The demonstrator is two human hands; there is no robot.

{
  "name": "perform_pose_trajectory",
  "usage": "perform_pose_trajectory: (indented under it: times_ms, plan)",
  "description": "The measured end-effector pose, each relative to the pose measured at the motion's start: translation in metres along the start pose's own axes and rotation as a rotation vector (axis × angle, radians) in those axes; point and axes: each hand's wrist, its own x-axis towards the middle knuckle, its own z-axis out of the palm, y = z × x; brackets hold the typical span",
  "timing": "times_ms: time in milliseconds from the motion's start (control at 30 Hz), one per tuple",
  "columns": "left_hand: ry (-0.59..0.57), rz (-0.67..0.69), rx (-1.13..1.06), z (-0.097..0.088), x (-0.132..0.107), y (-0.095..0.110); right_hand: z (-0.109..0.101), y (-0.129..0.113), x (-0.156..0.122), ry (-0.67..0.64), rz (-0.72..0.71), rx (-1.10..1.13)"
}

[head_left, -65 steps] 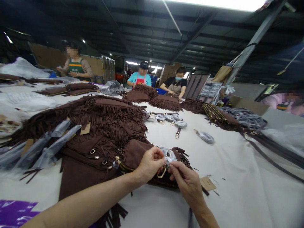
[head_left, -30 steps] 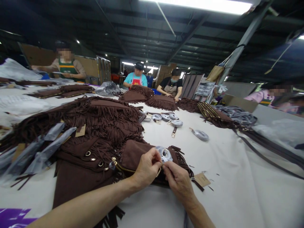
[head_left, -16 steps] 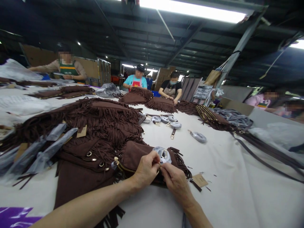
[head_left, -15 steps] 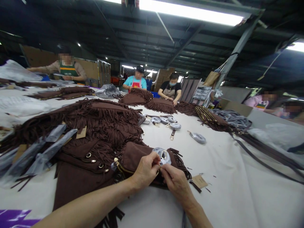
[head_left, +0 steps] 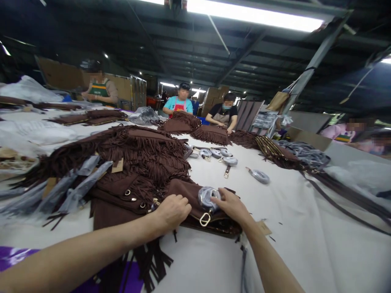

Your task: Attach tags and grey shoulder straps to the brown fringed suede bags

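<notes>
A brown fringed bag [head_left: 185,188] lies in front of me, its zipped mouth facing me and partly open, showing a dark patterned lining. My left hand [head_left: 174,211] is closed at the left end of that mouth, on the bag's edge; its fingertips are hidden. On the bag's front sits a coiled strap [head_left: 204,196] wrapped in clear plastic, with a gold snap hook [head_left: 205,219] hanging toward me. My right hand [head_left: 229,203] grips the coil from the right, thumb at its centre.
Stacked fringed bags [head_left: 143,152] lie on the left, with plastic-wrapped pieces [head_left: 85,187] on them. Several coiled straps [head_left: 259,176] are spread beyond my bag. Long straps [head_left: 342,203] trail on the right. Co-workers [head_left: 180,103] stand across the table [head_left: 305,228].
My hands were together at the coil's hook; now they are apart. The left has moved to the bag's left edge, the right to the coil's right side. The hook now hangs free.
</notes>
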Motion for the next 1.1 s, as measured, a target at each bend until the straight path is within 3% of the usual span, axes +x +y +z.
perform_pose_trajectory:
  times_ms: [100,167,233,300,400,500,633,800,1000,1100]
  plan:
    - [0.010,-0.077,-0.047,-0.007,0.014,-0.008,-0.014,-0.021,0.009,-0.043,0.010,0.085]
    - [0.052,-0.138,-0.106,-0.017,0.023,-0.017,-0.029,-0.040,-0.003,-0.001,-0.016,0.113]
    - [0.081,-0.170,-0.151,-0.029,0.032,-0.027,-0.040,-0.059,-0.028,0.163,-0.122,0.061]
    - [0.091,-0.173,-0.176,-0.040,0.039,-0.034,-0.043,-0.070,-0.058,0.326,-0.354,-0.103]
    - [0.098,-0.158,-0.197,-0.052,0.044,-0.037,-0.026,-0.073,-0.089,0.271,-0.734,-0.385]
    - [0.101,-0.122,-0.205,-0.058,0.042,-0.031,0.005,-0.066,-0.091,0.248,-0.872,-0.644]
    - [0.094,-0.086,-0.199,-0.063,0.032,-0.028,0.030,-0.064,-0.081,0.282,-0.847,-0.792]
    - [0.093,-0.120,-0.261,-0.063,0.027,-0.038,0.034,-0.071,-0.101,0.234,-0.798,-0.821]
    - [0.099,-0.022,-0.483,-0.051,0.027,-0.040,0.066,-0.060,-0.084,0.000,-0.467,-0.884]
    - [0.051,-0.002,-0.617,-0.044,0.021,-0.044,0.076,-0.056,-0.079,-0.117,-0.486,-0.809]
